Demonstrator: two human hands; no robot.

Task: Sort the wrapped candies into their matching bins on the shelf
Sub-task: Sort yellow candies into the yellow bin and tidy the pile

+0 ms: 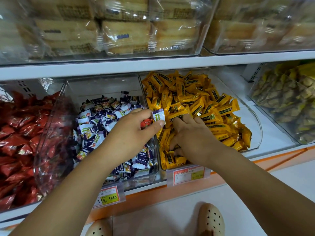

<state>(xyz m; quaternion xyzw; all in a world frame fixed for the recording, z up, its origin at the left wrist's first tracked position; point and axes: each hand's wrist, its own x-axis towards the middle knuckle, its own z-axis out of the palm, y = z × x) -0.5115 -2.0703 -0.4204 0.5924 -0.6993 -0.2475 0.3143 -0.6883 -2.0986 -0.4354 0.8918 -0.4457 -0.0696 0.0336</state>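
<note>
White shelf (119,68), two levels. Upper level: clear bins of wrapped biscuits (126,36). Lower level, left to right: red candies (15,142), middle bin (102,86) of purple-and-white candies (95,132), yellow bin (256,128) heaped with yellow candies (196,99), then a far bin of yellow-green packets (286,99). Price tags (109,196) are clipped on the fronts of the middle and yellow bins. Orange strip (170,193) along the shelf front. Pale floor (293,171) below, my beige clogs (211,218) on it.

Both arms reach forward, forearms bare. Left hand (134,130) hovers at the wall between the middle and yellow bins, back of hand up. Thumb and forefinger pinch one purple-and-white piece (158,116), upright, above the divider. A red-orange piece (146,123) is tucked in the same hand, behind the thumb. Right hand (192,135) is down in the yellow bin, palm down, fingers curled into the pile, tips buried among the wrappers. Forefinger and thumb touch a yellow wrapper near the top; can't tell if anything is actually gripped.
</note>
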